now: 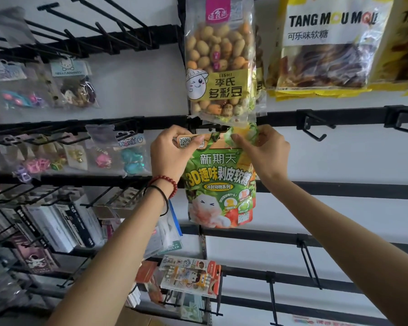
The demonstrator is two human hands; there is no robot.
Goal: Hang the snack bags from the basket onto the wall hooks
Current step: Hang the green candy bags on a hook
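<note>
Both forearms reach up from the near edge. Left hand (pixel 169 151) and right hand (pixel 264 149) each pinch a top corner of the green glossy plastic gummy bag (pixel 219 184). This keeps its header stretched flat against the black metal wall rail (pixel 280 118), just below the clear bag of coloured coated beans (pixel 219 60). Judgement: hang-hole is being lined up with a hook; hook tip is hidden. Basket not in view.

Both arms reach up.
Left hand (pixel 169 152) and right hand (pixel 266 152) each pinch the top of the green bag (pixel 219 184).
</note>
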